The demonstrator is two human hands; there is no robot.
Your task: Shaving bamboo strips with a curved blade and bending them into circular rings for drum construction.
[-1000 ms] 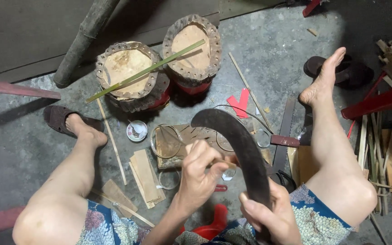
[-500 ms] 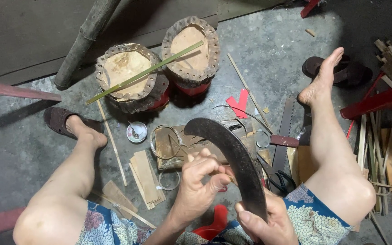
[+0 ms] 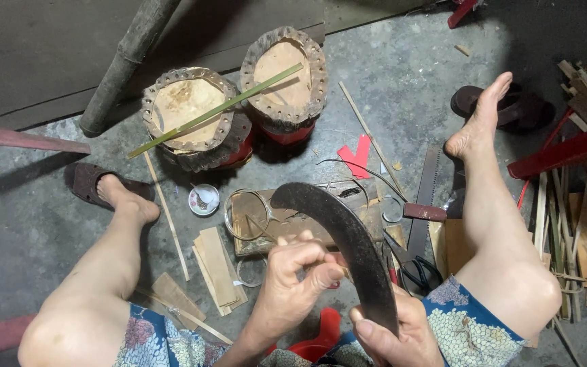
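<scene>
Between the knees, over the floor: curved dark blade (image 3: pixel 348 245), tip pointing up-left.
Right hand (image 3: pixel 395 336): grip closed around the blade's lower end.
Left hand (image 3: pixel 297 278): fingers pinched together against the blade's inner edge; what they pinch cannot be told.
Change: blade has swung lower and leftward; left fingers curled tighter.

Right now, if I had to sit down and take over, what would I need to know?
Right hand grips the base of the big curved blade, tip pointing away.
Left hand pinches something thin against the blade's edge; too small to tell what.
Under them lie a wooden block with a wire ring, flat splints and a small dish. Two stumps carry a green bamboo strip.
How much is done or left cannot be told.
</scene>
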